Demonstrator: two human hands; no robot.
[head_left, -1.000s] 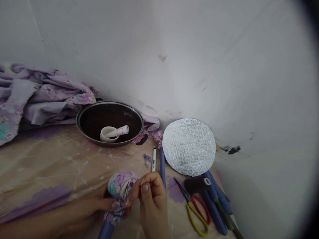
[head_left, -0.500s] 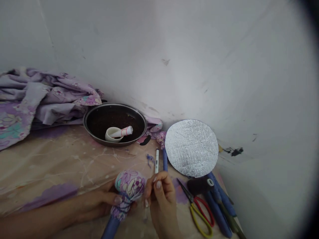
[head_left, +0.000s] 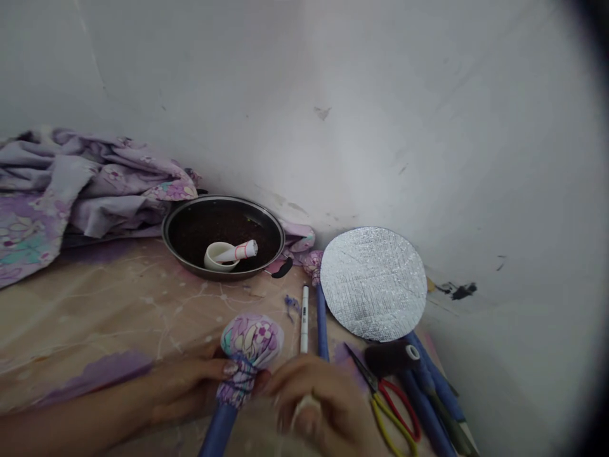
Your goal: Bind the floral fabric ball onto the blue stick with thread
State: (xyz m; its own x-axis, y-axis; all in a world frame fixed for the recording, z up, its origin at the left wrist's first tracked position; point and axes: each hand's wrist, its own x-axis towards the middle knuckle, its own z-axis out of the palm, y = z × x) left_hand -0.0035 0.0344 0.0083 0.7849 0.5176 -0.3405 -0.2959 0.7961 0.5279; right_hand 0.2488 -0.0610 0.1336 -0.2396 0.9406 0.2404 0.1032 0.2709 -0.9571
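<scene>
My left hand (head_left: 188, 384) is closed round the neck of a padded mallet (head_left: 252, 343). Its round head is covered in purple floral cloth, bound below with dark thread (head_left: 243, 374) over a blue-wrapped handle (head_left: 219, 431). Just right of it, my right hand (head_left: 328, 400) is blurred, its fingers curled together. What they pinch, if anything, cannot be made out. Beyond that hand lies a white marker (head_left: 305, 317). To its right are scissors (head_left: 383, 397) with red and yellow handles and a dark thread spool (head_left: 391, 358).
At the wall stands a black pan (head_left: 247, 276) holding a white cup (head_left: 219, 259) and a rolled paper (head_left: 245, 251). Floral cloth (head_left: 109, 184) is heaped left. A silver disc (head_left: 373, 285) lies right, near blue-wrapped sticks (head_left: 425, 406) and another blue stick (head_left: 322, 324).
My right hand has swung down and to the right, away from the mallet's head, and is now blurred. The left hand keeps its hold on the mallet. The view has shifted slightly.
</scene>
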